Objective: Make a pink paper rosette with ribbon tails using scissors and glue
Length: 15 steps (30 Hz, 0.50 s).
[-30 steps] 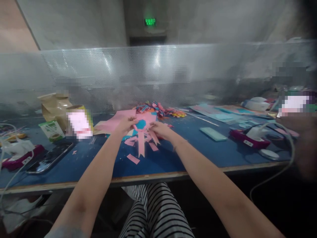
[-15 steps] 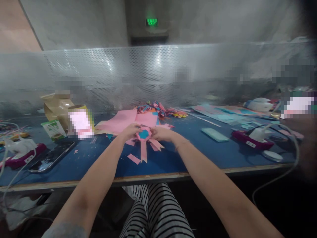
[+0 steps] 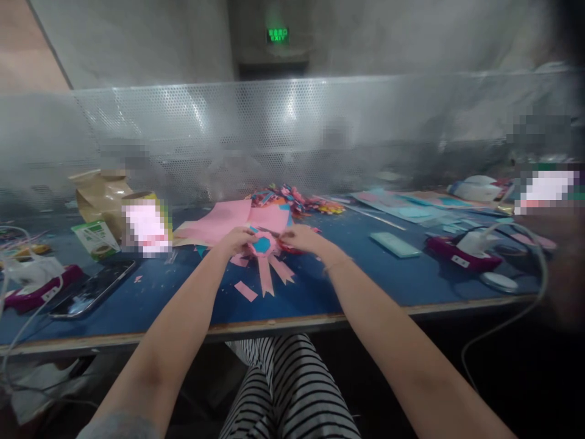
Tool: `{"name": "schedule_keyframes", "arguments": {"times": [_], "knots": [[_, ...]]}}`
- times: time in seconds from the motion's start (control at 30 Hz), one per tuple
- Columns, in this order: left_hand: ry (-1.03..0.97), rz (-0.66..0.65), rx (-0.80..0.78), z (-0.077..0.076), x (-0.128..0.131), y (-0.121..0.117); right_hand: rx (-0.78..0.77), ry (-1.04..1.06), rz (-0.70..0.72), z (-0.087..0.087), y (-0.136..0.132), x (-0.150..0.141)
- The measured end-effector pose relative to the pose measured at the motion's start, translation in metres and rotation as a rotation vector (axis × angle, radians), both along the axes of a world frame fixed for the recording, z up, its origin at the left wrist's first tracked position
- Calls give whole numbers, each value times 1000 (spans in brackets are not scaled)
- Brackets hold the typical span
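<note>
A pink paper rosette (image 3: 264, 246) with a blue centre and pink ribbon tails lies on the blue table (image 3: 365, 280), just beyond my knees. My left hand (image 3: 234, 240) pinches its left edge, fingers closed. My right hand (image 3: 300, 238) rests at its right edge with fingers curled onto the paper; something small and red shows under this hand, and I cannot make it out. Loose pink strips (image 3: 245, 291) lie beside the tails.
Pink paper sheets (image 3: 219, 222) and a heap of coloured scraps (image 3: 295, 200) lie behind the rosette. On the left are a phone (image 3: 91, 292), a green packet (image 3: 97, 239) and a brown bag (image 3: 98, 195). To the right sit a pale blue block (image 3: 395, 244) and a corded magenta tool (image 3: 459, 259). A perforated metal screen (image 3: 292, 134) backs the table.
The rosette has come down from being held up to lying on the table. Both hands lowered with it, and the right hand has shifted slightly to the right.
</note>
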<state>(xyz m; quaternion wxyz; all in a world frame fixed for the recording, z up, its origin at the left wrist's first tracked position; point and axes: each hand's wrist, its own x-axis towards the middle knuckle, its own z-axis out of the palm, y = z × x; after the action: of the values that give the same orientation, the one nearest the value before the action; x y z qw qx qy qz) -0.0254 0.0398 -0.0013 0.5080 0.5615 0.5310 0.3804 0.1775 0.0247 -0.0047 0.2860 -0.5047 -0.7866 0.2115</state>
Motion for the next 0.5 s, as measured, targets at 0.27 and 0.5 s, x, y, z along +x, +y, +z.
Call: {"name": "schedule_keyframes", "arguments": {"times": [0.27,0.5], "knots": [[103,-54,-41,5,4,-10,52,-209,-67,-18,17,16],[249,-30,79,7,5,-14,84,-220,-187,-21,17,14]]}}
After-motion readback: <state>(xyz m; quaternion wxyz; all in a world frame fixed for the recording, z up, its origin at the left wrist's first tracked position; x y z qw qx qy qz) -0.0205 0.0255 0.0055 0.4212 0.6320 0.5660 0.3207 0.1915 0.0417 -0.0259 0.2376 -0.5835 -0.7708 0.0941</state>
